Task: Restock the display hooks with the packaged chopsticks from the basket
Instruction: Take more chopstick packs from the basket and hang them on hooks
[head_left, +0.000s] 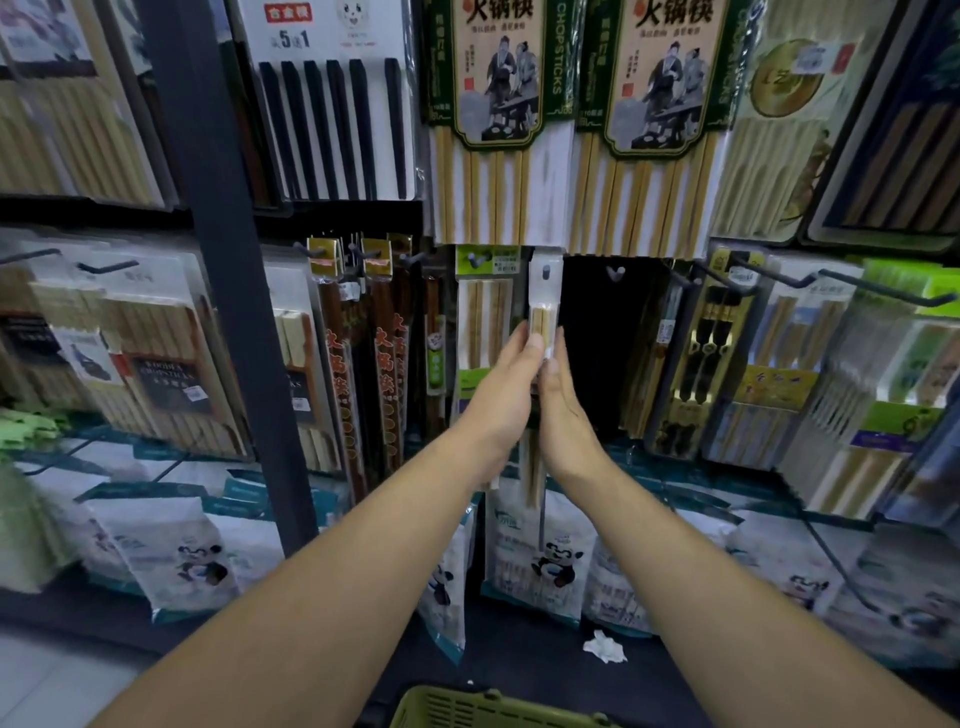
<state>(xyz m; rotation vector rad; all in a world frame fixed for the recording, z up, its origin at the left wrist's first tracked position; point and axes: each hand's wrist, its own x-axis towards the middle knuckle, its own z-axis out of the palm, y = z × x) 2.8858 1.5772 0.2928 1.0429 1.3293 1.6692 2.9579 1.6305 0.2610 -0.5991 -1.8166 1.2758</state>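
Observation:
A narrow clear pack of pale wooden chopsticks (544, 306) stands upright in the middle of the display, its hang hole up near a hook. My left hand (506, 389) and my right hand (563, 410) both grip the pack's middle from either side, palms facing each other. The pack's lower end shows below my wrists. An empty hook (615, 273) sticks out of the dark gap just to the right. The green basket (467, 709) shows only its rim at the bottom edge; what lies inside is hidden.
Hanging chopstick packs crowd every side: green-labelled ones (485, 322) to the left, black and gold ones (711, 332) to the right, large packs above. Long bare hooks (883, 291) jut out at the right. Panda bags (545, 551) line the shelf below. A dark upright post (228, 260) stands left.

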